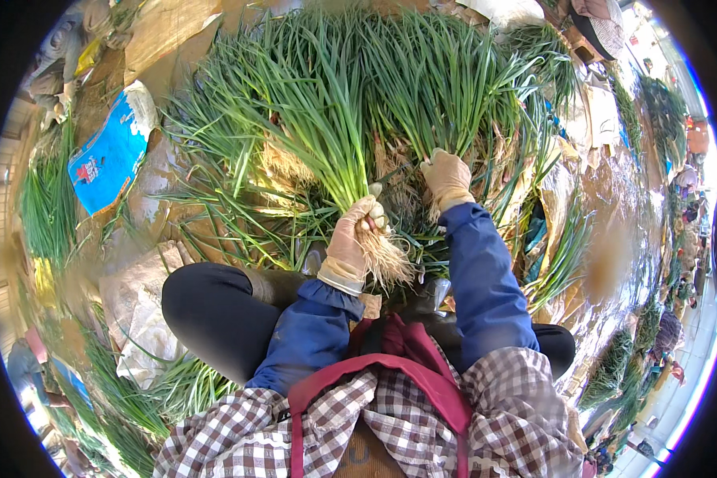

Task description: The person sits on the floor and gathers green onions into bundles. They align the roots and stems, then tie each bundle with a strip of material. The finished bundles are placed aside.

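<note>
My left hand [348, 239], in a pale glove, is wrapped around the white lower stems of a bunch of green onions [334, 155]. Tangled, pale roots [385, 258] hang out below the fist, while the long green leaves fan up and away to the left. Farther forward on the right, my gloved right hand [447, 174] has its fingers curled around the stem bases of some onions [448, 89] at the near side of the big pile. The roots under that hand are partly hidden by its wrist. Loose leaves [263, 230] lie between the pile and my legs.
A blue printed sack [109, 152] lies on the wet floor at left, with a pale sack [146, 305] beside my left knee [209, 310]. More onions stand at far left [49, 203] and lie to the right [564, 257]. Another person [57, 54] is at upper left.
</note>
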